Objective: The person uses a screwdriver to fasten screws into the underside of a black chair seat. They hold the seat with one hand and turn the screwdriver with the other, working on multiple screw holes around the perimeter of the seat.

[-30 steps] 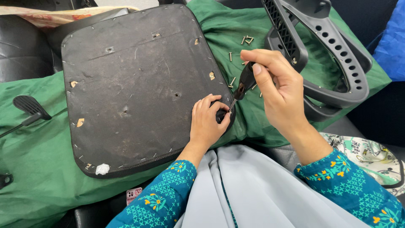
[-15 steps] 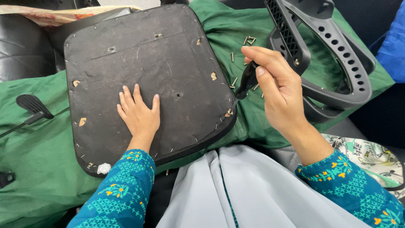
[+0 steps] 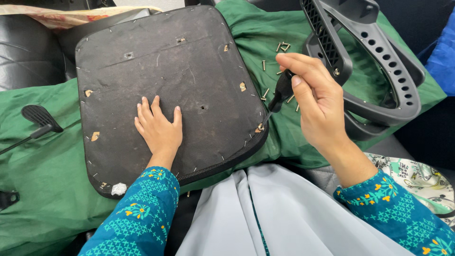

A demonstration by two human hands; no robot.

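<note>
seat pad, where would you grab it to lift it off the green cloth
Grip the seat pad by its near right corner, coming from the right. That rounded edge overhangs the green cloth there, and the left hand lies flat on the middle.

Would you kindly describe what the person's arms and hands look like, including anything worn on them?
Both arms wear long teal sleeves with a woven lighter-blue geometric pattern and small yellow and orange flower motifs. The left hand and right hand are bare: no gloves, and no rings or watch that I can see. The sleeves end at the wrists.
</note>
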